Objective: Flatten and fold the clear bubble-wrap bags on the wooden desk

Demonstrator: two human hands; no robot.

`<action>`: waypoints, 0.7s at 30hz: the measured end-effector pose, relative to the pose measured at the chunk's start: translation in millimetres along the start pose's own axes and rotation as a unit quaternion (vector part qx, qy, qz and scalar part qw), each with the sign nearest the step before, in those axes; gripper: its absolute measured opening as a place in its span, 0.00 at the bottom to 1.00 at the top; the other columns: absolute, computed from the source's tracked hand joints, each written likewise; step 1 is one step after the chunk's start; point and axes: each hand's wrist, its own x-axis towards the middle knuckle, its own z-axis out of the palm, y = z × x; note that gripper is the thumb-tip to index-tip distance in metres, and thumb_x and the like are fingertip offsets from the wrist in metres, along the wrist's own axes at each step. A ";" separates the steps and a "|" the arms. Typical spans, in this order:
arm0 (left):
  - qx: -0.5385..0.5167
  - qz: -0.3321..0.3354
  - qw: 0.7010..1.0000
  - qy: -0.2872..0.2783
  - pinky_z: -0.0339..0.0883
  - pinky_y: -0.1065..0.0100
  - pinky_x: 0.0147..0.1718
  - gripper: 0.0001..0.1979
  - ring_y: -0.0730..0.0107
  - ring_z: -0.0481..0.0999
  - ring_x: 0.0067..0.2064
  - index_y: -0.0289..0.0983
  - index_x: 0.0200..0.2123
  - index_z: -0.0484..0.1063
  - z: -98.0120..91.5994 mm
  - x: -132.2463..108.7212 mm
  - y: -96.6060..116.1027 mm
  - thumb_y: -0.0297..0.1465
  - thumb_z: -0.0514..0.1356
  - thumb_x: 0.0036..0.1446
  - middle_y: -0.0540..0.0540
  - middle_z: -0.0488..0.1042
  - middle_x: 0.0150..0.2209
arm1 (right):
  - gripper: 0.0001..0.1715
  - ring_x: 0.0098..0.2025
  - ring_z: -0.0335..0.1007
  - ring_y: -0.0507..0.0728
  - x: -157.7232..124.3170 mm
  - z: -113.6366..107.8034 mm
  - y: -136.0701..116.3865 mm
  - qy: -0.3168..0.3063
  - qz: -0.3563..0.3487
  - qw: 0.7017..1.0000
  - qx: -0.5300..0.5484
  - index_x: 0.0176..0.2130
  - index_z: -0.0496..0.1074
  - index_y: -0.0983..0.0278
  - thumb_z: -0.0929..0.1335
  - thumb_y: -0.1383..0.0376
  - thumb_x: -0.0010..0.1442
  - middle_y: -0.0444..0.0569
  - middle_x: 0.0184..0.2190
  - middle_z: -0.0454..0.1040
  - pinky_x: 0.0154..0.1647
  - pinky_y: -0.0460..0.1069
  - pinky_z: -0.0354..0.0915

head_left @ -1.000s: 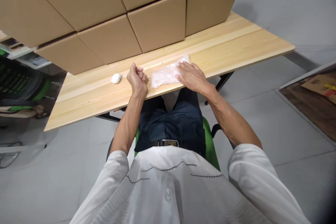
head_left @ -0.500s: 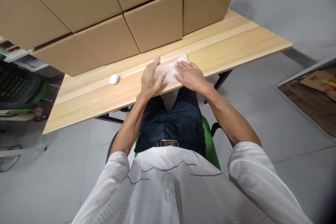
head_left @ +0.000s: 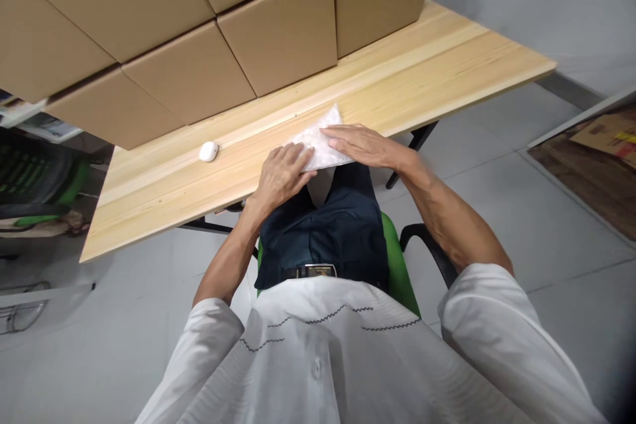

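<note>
A white, translucent piece of bubble wrap [head_left: 320, 139] lies at the front edge of the wooden table, its near side reaching the edge. My left hand [head_left: 282, 175] rests on its left end, palm down, fingers laid over the wrap and the thumb apart from them. On the right end lies my right hand [head_left: 360, 144], its fingers stretched out flat across the wrap and pointing left. Parts of the wrap are hidden beneath both hands. To the left, apart from my hands, sits a small white rounded case [head_left: 209, 151].
Stacked brown cardboard boxes [head_left: 278, 33] line the back of the wooden table [head_left: 447, 73]. Below the near edge are my legs and a green chair [head_left: 400, 271]. A dark chair [head_left: 34, 175] stands at far left; flat cardboard [head_left: 609, 139] lies at far right.
My left hand has shifted slightly down and its fingers have lowered onto the wrap. The right hand lies more sideways. The wrap has turned and moved slightly nearer; the view has shifted slightly.
</note>
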 end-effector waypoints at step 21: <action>-0.662 -0.380 0.638 0.103 0.85 0.62 0.33 0.16 0.57 0.90 0.28 0.36 0.35 0.86 -70.5 73.7 -4.4 0.31 0.88 0.63 0.46 0.86 0.29 | 0.22 0.50 0.88 0.65 54.9 -40.7 -14.6 0.263 0.043 0.952 0.149 0.43 0.89 0.57 0.75 0.45 0.81 0.48 0.39 0.87 0.51 0.57 0.85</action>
